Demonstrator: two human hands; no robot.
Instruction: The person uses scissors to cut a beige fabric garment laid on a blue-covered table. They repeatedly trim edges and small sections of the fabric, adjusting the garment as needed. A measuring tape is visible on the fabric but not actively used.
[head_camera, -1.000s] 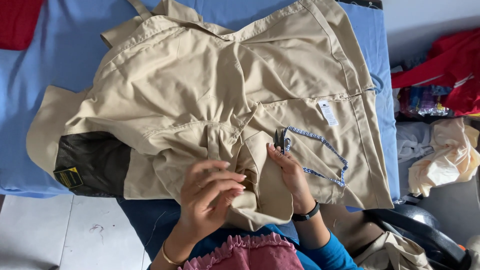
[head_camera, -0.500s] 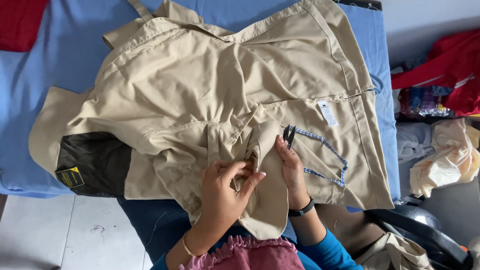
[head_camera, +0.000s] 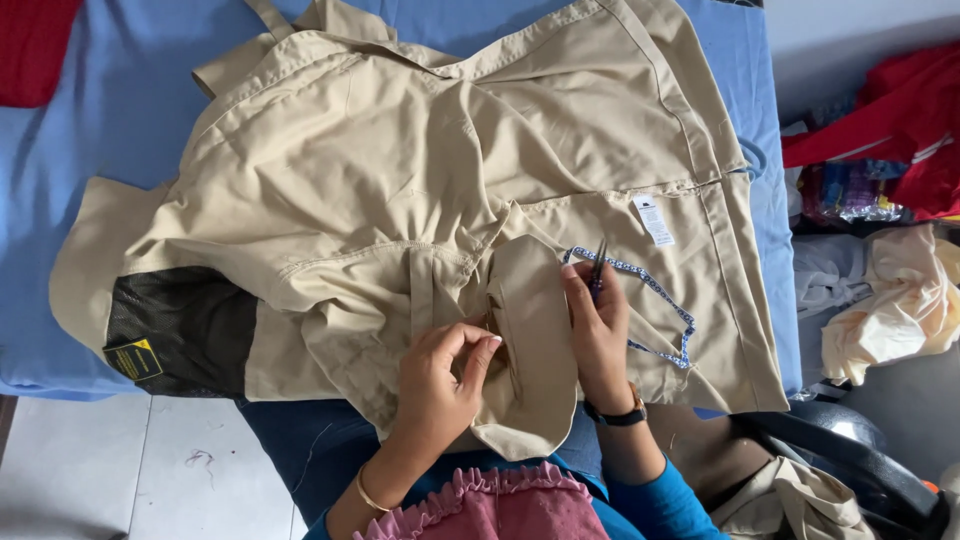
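A beige jacket is spread across the blue bed, its lower flap hanging over the near edge onto the lap. The flap is pinched at a seam by the left hand and steadied by the right hand, in which a small dark tool is gripped. The cloth looks light, soft and limp, best held at stitched edges.
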